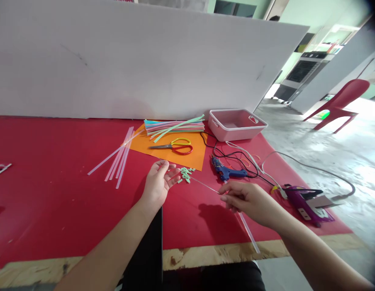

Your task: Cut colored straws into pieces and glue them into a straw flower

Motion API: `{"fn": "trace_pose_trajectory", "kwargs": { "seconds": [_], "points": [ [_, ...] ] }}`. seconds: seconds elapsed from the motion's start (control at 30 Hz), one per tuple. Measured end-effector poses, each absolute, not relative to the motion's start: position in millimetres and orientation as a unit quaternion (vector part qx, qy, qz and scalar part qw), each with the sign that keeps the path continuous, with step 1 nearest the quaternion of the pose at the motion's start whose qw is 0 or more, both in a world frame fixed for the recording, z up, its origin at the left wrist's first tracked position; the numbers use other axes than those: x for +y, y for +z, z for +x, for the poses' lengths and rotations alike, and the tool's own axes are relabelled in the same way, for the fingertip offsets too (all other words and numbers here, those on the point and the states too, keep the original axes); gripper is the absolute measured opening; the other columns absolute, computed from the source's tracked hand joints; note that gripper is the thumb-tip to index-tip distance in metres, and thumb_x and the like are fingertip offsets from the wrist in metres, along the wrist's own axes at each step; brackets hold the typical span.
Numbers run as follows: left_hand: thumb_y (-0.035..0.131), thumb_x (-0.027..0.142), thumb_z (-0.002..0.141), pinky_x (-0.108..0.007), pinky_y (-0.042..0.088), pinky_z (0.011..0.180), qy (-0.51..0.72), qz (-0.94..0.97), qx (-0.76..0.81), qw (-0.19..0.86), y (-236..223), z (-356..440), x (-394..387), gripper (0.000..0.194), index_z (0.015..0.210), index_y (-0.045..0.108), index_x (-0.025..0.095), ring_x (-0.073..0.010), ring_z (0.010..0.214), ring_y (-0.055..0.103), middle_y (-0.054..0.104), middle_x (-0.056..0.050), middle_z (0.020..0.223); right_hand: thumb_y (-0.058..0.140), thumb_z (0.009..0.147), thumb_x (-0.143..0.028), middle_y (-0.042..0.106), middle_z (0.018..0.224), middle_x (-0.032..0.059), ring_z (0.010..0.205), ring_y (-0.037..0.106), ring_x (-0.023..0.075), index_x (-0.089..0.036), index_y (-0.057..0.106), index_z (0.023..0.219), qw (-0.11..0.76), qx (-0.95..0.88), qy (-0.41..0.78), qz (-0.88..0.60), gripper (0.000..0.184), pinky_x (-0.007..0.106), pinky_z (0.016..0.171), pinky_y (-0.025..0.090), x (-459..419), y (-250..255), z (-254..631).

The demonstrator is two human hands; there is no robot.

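1. Grey floor [284, 139] is stretching past the red table [60, 194], holding a red chair [345, 100].
2. A white board [145, 68] is rising behind.
3. The pink basket [240, 133] is standing near it.
4. The right hand [251, 202] is pinching a thin strand [205, 186], slanting toward the half-curled left hand [156, 184], whose grip I cannot tell.
5. Green bits [185, 173] are lying nearby.
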State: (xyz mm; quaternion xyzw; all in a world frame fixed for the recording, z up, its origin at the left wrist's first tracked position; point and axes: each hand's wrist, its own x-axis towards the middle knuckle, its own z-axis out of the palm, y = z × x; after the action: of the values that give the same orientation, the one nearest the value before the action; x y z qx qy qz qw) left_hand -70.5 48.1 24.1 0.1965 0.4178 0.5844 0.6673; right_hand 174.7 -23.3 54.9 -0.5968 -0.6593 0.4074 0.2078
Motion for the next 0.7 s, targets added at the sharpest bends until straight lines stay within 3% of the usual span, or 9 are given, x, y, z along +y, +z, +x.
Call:
{"fn": "trace_pose_trajectory", "kwargs": {
  "seconds": [0.1,0.23,0.37,0.47,0.57,0.63,0.67,0.7],
  "points": [
    [0.061,0.017,0.083,-0.029,0.057,0.066,0.617,0.17,0.425,0.64,23,-74,52,0.011,0.083,0.051,0.019,-0.0143,0.073,0.069,0.065,0.001,0.08,0.059,0.084,-0.038,0.068,0.063,0.0016,0.058,0.063,0.0191,-0.024,0.069,0.089,0.177,-0.695,0.267,-0.644,0.018,0.031,0.058,0.046,-15,64,195],
    [0.053,0.015,0.088,-0.026,0.056,0.078,0.664,0.121,0.427,0.602,22,-80,58,0.01,0.081,0.049,0.02,-0.0076,0.069,0.065,0.06,0.004,0.072,0.062,0.081,-0.032,0.071,0.068,0.004,0.059,0.061,0.0203,-0.025,0.069,0.088,0.214,-0.641,0.059,-0.735,0.012,0.032,0.059,0.041,10,94,230],
    [0.056,0.012,0.085,-0.029,0.057,0.077,0.651,0.114,0.418,0.623,23,-79,58,0.012,0.076,0.05,0.018,-0.0077,0.061,0.061,0.058,0.003,0.066,0.061,0.082,-0.028,0.07,0.069,0.0054,0.062,0.058,0.0156,-0.02,0.067,0.102,0.258,-0.558,0.008,-0.789,0.022,0.033,0.068,0.039,55,125,254],
    [0.061,0.014,0.081,-0.03,0.057,0.074,0.639,0.139,0.408,0.637,23,-76,56,0.012,0.075,0.052,0.017,-0.0081,0.058,0.058,0.057,0.004,0.063,0.058,0.085,-0.022,0.07,0.079,0.0099,0.065,0.057,0.0123,-0.01,0.064,0.11,0.283,-0.524,0.054,-0.802,0.028,0.035,0.071,0.038,99,133,257],
    [0.065,0.017,0.078,-0.03,0.057,0.072,0.634,0.164,0.403,0.639,22,-76,57,0.013,0.075,0.052,0.017,-0.007,0.055,0.055,0.056,0.005,0.061,0.048,0.094,-0.026,0.067,0.085,0.0112,0.076,0.063,0.0151,0.001,0.065,0.101,0.296,-0.496,0.16,-0.8,0.033,0.033,0.073,0.041,144,131,253],
    [0.067,0.019,0.076,-0.029,0.056,0.071,0.629,0.175,0.404,0.64,20,-77,59,0.014,0.076,0.053,0.017,-0.0061,0.053,0.053,0.055,0.006,0.06,0.037,0.102,-0.032,0.063,0.108,0.0071,0.095,0.064,0.0167,-0.007,0.065,0.105,0.325,-0.467,0.226,-0.79,0.037,0.033,0.084,0.047,170,128,249],
    [0.068,0.02,0.075,-0.028,0.056,0.07,0.625,0.18,0.405,0.642,19,-78,59,0.015,0.077,0.054,0.017,-0.0058,0.052,0.052,0.055,0.006,0.06,0.023,0.104,-0.031,0.06,0.117,0.0052,0.104,0.062,0.0193,-0.008,0.065,0.107,0.35,-0.456,0.26,-0.776,0.048,0.034,0.088,0.046,181,127,247],
    [0.07,0.022,0.073,-0.028,0.056,0.068,0.62,0.184,0.408,0.644,18,-78,60,0.017,0.079,0.055,0.017,-0.0056,0.052,0.051,0.054,0.007,0.061,0.028,0.104,-0.031,0.058,0.123,0.0062,0.106,0.061,0.0206,-0.009,0.063,0.112,0.382,-0.445,0.292,-0.755,0.042,0.036,0.089,0.047,191,126,245]
  ]
}}
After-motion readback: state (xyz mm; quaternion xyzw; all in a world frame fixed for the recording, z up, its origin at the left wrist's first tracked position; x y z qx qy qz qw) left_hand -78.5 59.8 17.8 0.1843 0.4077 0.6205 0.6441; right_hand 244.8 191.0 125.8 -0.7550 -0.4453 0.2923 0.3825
